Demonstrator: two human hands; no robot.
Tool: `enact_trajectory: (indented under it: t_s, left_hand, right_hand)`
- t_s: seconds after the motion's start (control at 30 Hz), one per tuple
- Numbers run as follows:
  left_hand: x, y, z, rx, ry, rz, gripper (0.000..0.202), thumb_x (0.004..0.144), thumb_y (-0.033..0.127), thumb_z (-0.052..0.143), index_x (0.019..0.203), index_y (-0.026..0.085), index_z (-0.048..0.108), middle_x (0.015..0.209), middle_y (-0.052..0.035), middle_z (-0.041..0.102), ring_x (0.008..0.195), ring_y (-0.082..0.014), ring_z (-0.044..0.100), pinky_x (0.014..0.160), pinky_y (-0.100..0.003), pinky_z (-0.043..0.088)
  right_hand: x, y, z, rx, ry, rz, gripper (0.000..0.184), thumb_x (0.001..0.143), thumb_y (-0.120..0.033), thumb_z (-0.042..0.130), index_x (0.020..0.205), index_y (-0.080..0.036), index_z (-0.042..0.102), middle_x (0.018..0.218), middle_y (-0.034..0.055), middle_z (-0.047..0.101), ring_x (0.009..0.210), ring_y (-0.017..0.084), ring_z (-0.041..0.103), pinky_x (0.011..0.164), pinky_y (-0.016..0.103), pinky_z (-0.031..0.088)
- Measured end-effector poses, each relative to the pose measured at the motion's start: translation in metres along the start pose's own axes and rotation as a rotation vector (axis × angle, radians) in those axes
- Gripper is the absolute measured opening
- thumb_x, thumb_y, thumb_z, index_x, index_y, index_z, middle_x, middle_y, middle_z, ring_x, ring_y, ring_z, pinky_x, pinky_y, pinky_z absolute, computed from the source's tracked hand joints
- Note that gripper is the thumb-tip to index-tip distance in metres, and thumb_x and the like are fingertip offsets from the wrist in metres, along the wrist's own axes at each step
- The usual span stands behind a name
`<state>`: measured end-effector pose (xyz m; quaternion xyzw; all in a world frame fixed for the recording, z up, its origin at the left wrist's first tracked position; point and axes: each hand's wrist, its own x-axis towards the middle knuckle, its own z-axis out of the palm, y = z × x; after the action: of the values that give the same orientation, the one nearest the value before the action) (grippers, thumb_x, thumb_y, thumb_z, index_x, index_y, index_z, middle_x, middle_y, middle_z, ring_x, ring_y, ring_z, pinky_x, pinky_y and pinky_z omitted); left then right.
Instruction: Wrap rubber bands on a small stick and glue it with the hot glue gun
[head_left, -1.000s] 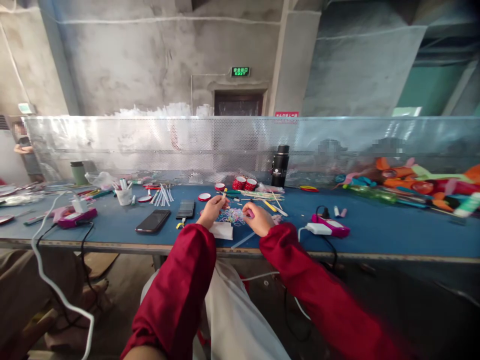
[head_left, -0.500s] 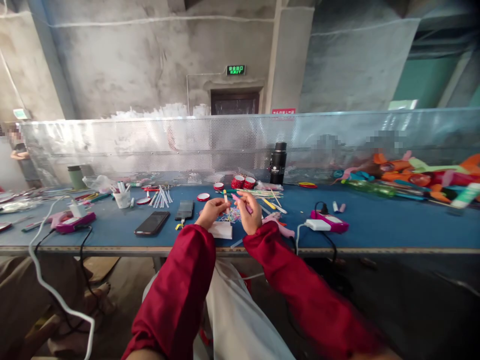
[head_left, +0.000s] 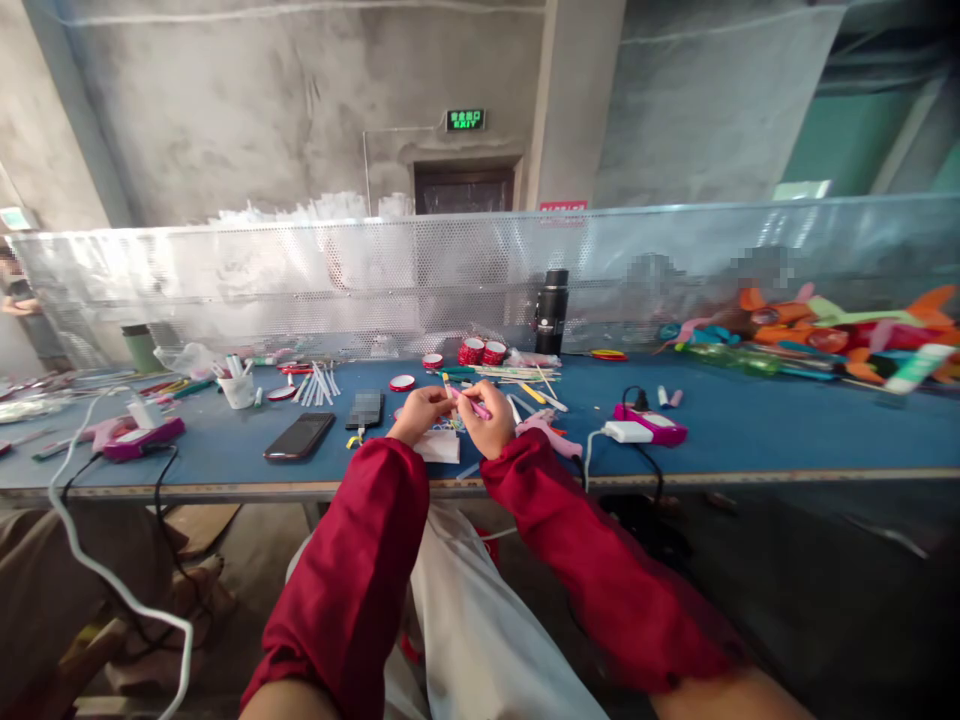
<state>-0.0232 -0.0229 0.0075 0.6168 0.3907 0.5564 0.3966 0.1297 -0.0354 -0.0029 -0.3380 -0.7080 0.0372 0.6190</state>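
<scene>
My left hand (head_left: 417,414) is closed on a short thin stick with a yellow tip (head_left: 447,386), held upright just above the blue table (head_left: 750,430). My right hand (head_left: 489,420) is closed on a pink stick (head_left: 471,403) and sits close against the left hand, the two sticks almost meeting. Below the hands lie a heap of small coloured rubber bands (head_left: 450,425) and a white paper slip (head_left: 439,447). Both arms wear red sleeves.
A pink glue gun (head_left: 553,432) lies right of my hands, and a pink-and-white charger (head_left: 646,428) with cable farther right. Two phones (head_left: 301,436) lie to the left, with white sticks (head_left: 319,383), a white cup (head_left: 238,388), red tape rolls (head_left: 480,351) and a black flask (head_left: 550,313) behind.
My right hand has risen from the rubber bands with the pink stick and come against the left hand. The view has tilted slightly, so the table sits a little higher.
</scene>
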Motion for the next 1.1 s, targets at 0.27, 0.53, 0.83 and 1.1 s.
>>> enact_trajectory:
  t_s: [0.27,0.53,0.83,1.1]
  left_hand:
    - [0.0015,-0.0022,-0.0007,0.022,-0.013,0.018,0.046,0.058,0.053,0.087,0.068,0.014,0.065,0.058,-0.0002,0.061,0.051,-0.0091,0.050,0.050,-0.021,0.037]
    - [0.0015,-0.0026,-0.0007,0.043,-0.014,0.008,0.045,0.058,0.052,0.085,0.069,0.013,0.065,0.059,0.0001,0.061,0.052,-0.0090,0.050,0.049,-0.021,0.036]
    - [0.0020,-0.0012,-0.0014,0.053,-0.003,0.005,0.051,0.054,0.058,0.086,0.071,0.013,0.068,0.060,-0.0009,0.062,0.053,-0.0093,0.050,0.049,-0.022,0.034]
    - [0.0033,-0.0047,-0.0014,0.074,-0.002,0.007,0.047,0.058,0.054,0.084,0.072,0.013,0.067,0.060,0.0000,0.060,0.052,-0.0082,0.046,0.049,-0.022,0.031]
  right_hand:
    - [0.0003,-0.0016,-0.0012,-0.007,-0.019,-0.028,0.013,0.089,-0.032,0.055,0.078,-0.025,0.056,0.078,0.0051,0.069,0.077,0.021,0.065,0.075,0.032,0.050]
    - [0.0016,0.0012,0.0008,-0.025,0.015,-0.108,0.015,0.090,-0.030,0.054,0.076,-0.025,0.054,0.070,0.0024,0.066,0.068,0.019,0.062,0.066,0.031,0.047]
    - [0.0025,0.0044,0.0004,-0.032,0.099,-0.154,0.013,0.087,-0.022,0.057,0.075,-0.025,0.055,0.068,0.0015,0.066,0.062,0.018,0.060,0.062,0.031,0.045]
    - [0.0014,0.0023,-0.0001,-0.076,0.089,-0.239,0.015,0.090,-0.025,0.056,0.076,-0.025,0.054,0.071,0.0022,0.067,0.068,0.019,0.061,0.068,0.033,0.046]
